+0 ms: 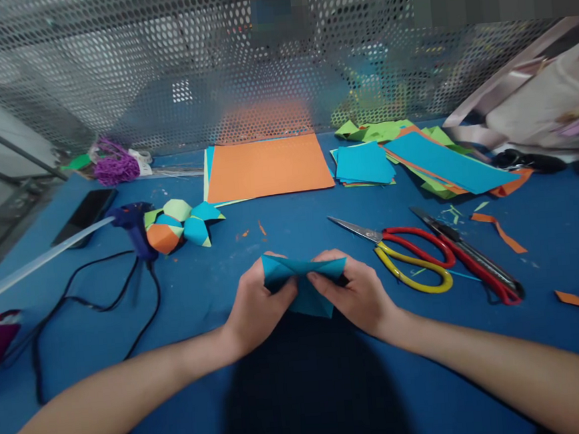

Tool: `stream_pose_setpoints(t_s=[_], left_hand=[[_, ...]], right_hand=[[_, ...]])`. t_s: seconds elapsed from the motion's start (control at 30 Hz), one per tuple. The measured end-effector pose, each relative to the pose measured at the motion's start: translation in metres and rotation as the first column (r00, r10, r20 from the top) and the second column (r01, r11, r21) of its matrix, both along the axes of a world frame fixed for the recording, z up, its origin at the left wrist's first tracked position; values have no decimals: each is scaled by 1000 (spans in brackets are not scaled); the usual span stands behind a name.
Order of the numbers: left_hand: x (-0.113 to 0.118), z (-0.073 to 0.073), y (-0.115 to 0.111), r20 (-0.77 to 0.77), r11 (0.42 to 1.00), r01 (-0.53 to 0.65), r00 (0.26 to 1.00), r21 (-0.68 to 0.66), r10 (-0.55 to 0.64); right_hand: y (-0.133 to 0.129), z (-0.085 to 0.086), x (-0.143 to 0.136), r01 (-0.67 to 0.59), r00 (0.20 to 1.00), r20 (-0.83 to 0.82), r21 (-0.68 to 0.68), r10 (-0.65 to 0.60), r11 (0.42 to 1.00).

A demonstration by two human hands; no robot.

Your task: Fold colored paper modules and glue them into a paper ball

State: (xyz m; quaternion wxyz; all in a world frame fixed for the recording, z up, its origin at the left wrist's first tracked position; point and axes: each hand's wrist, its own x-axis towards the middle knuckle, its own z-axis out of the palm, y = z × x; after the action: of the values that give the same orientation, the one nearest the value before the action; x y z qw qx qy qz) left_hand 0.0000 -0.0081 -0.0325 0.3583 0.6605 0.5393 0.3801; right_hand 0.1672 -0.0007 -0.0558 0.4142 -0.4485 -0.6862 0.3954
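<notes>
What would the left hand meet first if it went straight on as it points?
Past the blue paper it holds, the left hand would likely meet the right hand first, though depth is unclear.

Partly folded blue paper (309,299)

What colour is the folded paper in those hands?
The folded paper is blue; the head view shows it.

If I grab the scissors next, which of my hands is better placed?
Probably your right hand: the scissors lie close by on its side, while your left hand is farther away. Both hold the blue paper, so the right would likely need to let go first.
</notes>
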Motion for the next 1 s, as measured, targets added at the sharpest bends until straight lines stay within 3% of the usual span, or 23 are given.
stream_pose_setpoints(t_s=[0.2, 0.37, 0.73, 1.0], left_hand=[[-2, -2, 1, 28, 996, 30, 999, -86, -27], [-4, -3, 2, 46, 999, 6, 999, -48, -4], [-4, -4, 0, 92, 998, 56, 994, -24, -54], [-3, -3, -1, 119, 994, 35, 993, -103, -23]], right_hand=[[4, 0, 1, 14, 999, -46, 11, -14, 1000], [4, 1, 1, -8, 999, -40, 10, 8, 1000], [3, 1, -2, 1, 999, 39, 174, -8, 985], [1, 4, 0, -21, 999, 42, 130, 15, 991]])
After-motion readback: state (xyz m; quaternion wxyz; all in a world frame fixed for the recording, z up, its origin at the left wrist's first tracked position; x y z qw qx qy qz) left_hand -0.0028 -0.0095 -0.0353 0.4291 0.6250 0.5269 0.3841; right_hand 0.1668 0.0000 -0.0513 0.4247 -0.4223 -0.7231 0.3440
